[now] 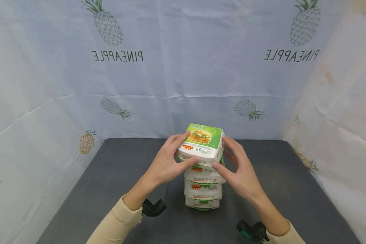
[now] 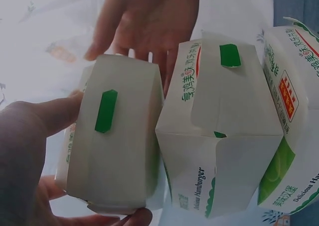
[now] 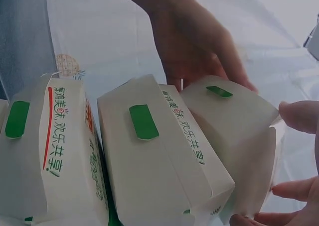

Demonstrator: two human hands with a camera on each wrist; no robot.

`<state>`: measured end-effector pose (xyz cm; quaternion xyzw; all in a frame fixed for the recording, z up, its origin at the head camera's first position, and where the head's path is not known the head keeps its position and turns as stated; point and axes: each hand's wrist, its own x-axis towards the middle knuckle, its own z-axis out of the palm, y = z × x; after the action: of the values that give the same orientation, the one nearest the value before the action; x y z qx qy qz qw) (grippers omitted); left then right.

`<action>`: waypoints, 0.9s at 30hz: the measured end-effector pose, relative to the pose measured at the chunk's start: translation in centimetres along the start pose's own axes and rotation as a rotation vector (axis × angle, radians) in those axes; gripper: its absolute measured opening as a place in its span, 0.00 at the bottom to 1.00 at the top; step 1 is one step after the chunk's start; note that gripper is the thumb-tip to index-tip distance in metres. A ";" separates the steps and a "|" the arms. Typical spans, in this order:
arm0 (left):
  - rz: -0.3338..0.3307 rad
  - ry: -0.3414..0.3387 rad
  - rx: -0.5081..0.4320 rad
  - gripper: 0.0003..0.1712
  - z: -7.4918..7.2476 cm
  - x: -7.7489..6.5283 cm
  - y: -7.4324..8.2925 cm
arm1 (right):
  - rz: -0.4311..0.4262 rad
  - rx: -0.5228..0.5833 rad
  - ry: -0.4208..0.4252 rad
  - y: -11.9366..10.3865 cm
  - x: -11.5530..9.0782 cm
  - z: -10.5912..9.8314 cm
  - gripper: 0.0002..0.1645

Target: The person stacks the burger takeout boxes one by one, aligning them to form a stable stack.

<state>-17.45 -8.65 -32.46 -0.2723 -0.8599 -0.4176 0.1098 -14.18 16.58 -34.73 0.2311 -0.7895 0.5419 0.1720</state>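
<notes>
A paper burger box [image 1: 205, 141] with a green top and a burger picture sits turned at an angle on a stack of similar boxes [image 1: 202, 190]. My left hand [image 1: 164, 164] holds its left side, thumb along the front and fingers toward the back. On the opposite side, my right hand [image 1: 242, 171] holds it with the thumb at the front right corner. In the left wrist view, the left fingertips lie along the edge of the box [image 2: 119, 156]. The right thumb and fingers meet the edge of the box [image 3: 239, 131] in the right wrist view.
The stack stands on a dark grey table [image 1: 134, 230], with the boxes slightly out of line. White cloth [image 1: 183, 78] printed with pineapples hangs behind the table and along both sides. A black wrist strap [image 1: 154, 207] sits on the left wrist, another [image 1: 252, 231] on the right.
</notes>
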 end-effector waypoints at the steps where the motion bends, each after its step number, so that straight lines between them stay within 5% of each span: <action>1: 0.001 0.004 0.000 0.48 0.0 0.0 0.0 | 0.003 0.001 0.001 0.0 0.1 0.0 0.46; 9: 0.042 0.006 -0.123 0.42 0.0 0.0 0.2 | 0.017 0.066 -0.005 -0.1 0.9 -0.5 0.45; 19: 0.115 0.062 -0.252 0.33 0.2 -0.5 -0.3 | -0.002 0.261 -0.119 0.7 1.7 -2.2 0.41; 27: 0.103 0.073 -0.287 0.32 0.5 -1.1 -0.3 | 0.031 0.293 -0.148 1.0 1.1 -2.4 0.39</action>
<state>-16.64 -8.79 -33.44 -0.3136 -0.7718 -0.5394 0.1224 -15.58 18.89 -34.08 0.2808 -0.7160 0.6353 0.0698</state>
